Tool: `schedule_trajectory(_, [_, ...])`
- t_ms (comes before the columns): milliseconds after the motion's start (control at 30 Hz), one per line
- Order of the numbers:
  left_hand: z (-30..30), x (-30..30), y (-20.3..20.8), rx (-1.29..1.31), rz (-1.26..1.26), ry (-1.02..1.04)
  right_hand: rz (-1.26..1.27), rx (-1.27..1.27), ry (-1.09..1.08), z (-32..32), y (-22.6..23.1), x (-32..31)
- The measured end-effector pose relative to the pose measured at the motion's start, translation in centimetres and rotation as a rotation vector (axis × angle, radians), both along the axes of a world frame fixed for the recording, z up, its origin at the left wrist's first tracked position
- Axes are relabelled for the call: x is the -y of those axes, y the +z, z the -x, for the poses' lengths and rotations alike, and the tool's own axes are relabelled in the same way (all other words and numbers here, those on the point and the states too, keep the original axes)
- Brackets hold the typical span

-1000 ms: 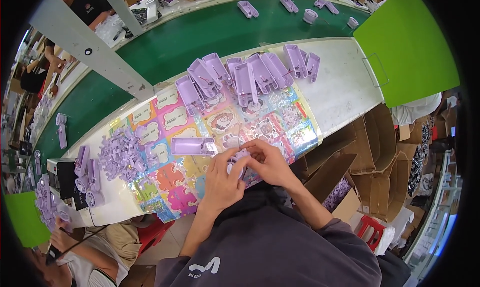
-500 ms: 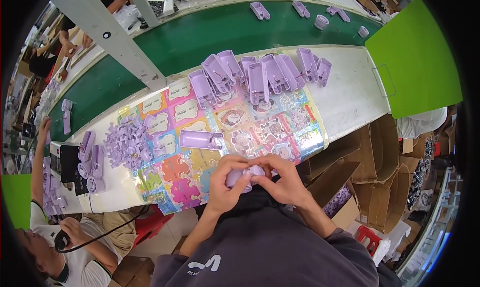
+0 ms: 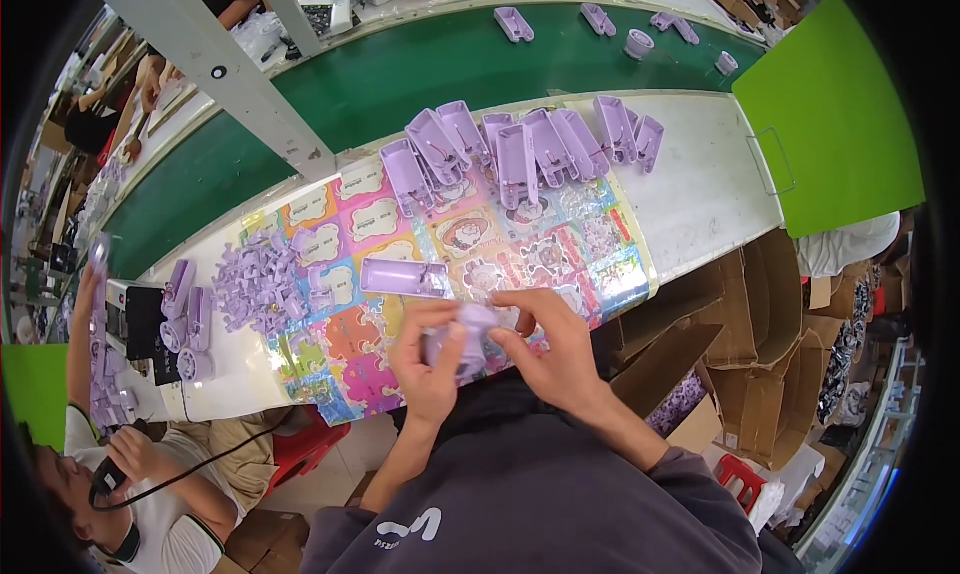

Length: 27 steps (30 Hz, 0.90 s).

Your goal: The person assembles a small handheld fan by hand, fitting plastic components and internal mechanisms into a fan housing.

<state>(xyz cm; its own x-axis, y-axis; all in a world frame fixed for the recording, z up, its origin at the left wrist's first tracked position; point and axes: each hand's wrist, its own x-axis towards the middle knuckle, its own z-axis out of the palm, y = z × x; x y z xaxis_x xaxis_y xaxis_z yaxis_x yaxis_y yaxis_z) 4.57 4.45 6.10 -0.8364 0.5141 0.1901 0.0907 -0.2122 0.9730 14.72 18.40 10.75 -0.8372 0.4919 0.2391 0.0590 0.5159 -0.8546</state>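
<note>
In front of my body, over the table's near edge, my left hand [image 3: 428,359] grips a rounded lilac plastic part [image 3: 470,339]. The part is smeared by motion, so its details do not show. Just to its right is my right hand [image 3: 555,354], thumb and forefinger apart beside the part; whether they touch it I cannot tell. Beyond my hands, a long lilac plastic shell [image 3: 403,277] lies on its back on the colourful printed sheet [image 3: 465,236]. To the left sits a heap of small lilac pieces [image 3: 262,282].
Several open lilac shells [image 3: 516,164] with thin wires line the table's far side. Behind them runs a green conveyor belt [image 3: 420,59] carrying a few parts. A metal post [image 3: 225,79] rises at left, a green panel [image 3: 835,124] at right. A co-worker [image 3: 150,494] sits at left. Cardboard boxes [image 3: 770,304] stand right.
The lilac part has shifted left and up with my left hand and turned. My right hand has drawn a little away from my left, its fingers opening.
</note>
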Motion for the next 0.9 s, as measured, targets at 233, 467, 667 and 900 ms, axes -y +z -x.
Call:
schedule_trajectory(233, [0.7, 0.3, 1.9, -0.026, -0.001, -0.244, 0.480, 0.036, 0.101, -0.7, -3.5, 1.3])
schedule_trajectory(467, [10.2, 0.4, 2.2, -0.836, 0.674, -0.282, -0.008, 0.126, 0.083, 0.1, -3.0, -4.3])
schedule_trajectory(667, [10.5, 1.1, -0.4, -0.700, 0.699, -0.348, -0.076, 0.218, -0.016, 0.6, -2.9, -4.1])
schedule_trajectory(900, [9.8, 0.5, -0.2, -0.607, 0.618, -0.237, -0.310, 0.207, 0.086, 2.8, -3.1, -4.8])
